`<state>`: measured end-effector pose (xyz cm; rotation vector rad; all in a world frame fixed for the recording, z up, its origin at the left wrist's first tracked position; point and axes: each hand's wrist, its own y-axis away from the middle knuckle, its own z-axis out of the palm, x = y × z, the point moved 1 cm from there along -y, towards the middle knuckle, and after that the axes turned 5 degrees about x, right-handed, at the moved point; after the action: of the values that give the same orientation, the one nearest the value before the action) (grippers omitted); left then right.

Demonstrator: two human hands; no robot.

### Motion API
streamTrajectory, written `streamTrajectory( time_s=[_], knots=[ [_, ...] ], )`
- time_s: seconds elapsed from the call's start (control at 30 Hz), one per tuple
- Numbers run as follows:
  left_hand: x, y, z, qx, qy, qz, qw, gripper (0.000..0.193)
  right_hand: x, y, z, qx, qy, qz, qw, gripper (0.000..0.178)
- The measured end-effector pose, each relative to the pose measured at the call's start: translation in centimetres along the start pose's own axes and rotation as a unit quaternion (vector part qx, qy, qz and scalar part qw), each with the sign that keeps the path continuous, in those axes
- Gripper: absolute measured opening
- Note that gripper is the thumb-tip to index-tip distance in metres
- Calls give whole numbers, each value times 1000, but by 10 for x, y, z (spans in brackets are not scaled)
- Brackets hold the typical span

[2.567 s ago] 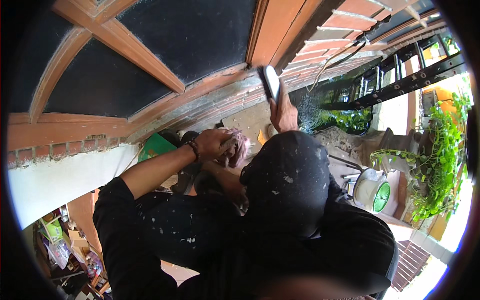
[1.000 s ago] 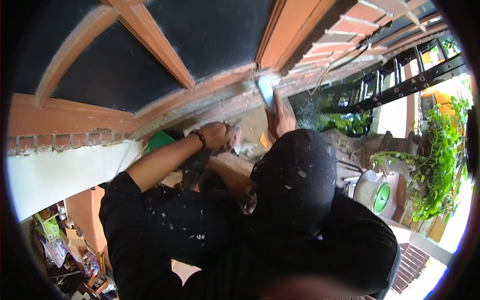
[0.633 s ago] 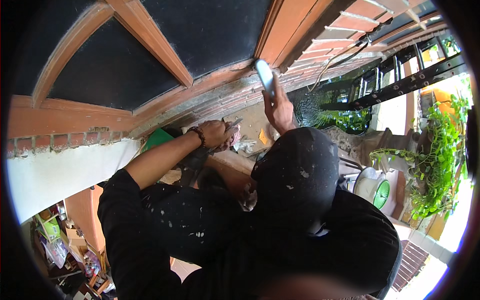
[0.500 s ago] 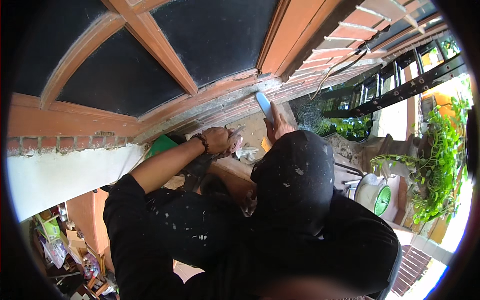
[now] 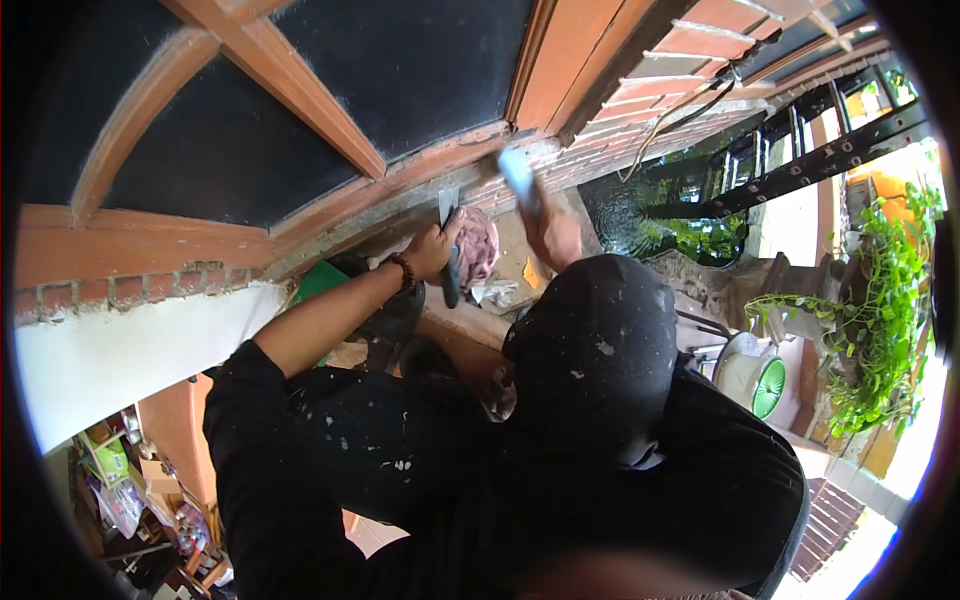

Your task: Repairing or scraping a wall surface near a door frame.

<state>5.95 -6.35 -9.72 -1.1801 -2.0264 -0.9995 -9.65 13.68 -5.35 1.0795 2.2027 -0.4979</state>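
Packages (image 5: 115, 500) in clutter, lower left: print too small to read. Hands apart from each other. Left hand (image 5: 430, 252) closed round dark-handled scraper (image 5: 452, 287), blade upward near grey ledge (image 5: 375, 218) under window. Right hand (image 5: 557, 238) gripping pale-backed brush-like tool (image 5: 517, 170), blurred, its far end near ledge. Half second ago: scraper blade slanted rightward, brush-like tool lower, against bricks. Pink cloth (image 5: 482, 245), just right of left hand, now more exposed; contact with fingers unclear.

Scraper (image 5: 451, 285) left of cloth (image 5: 480, 243), ladder (image 5: 822, 166) far right
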Motion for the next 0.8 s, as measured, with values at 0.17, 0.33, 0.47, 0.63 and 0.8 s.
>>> streamTrajectory(
  time_s=[0.17, 0.33, 0.47, 0.63, 0.8],
  knots=[
    [53, 2, 10, 4, 225, -26, 974, 60, 24, 45, 35, -133, -222, 108, 960, 49],
    [-41, -21, 64, -48, 370, -178, 910, 61, -3, 51, 62, -175, -263, 0, 949, 59],
    [-45, -16, 65, -21, 339, -270, 901, 60, 5, 59, 74, -229, -258, -17, 939, 74],
    [64, 26, 21, -145, 420, -331, 833, 65, -17, 62, 56, -293, -272, -30, 916, 83],
    [89, 28, 1, -241, 585, -319, 705, 92, 3, 62, 74, -207, -380, 43, 901, 68]
  ],
)
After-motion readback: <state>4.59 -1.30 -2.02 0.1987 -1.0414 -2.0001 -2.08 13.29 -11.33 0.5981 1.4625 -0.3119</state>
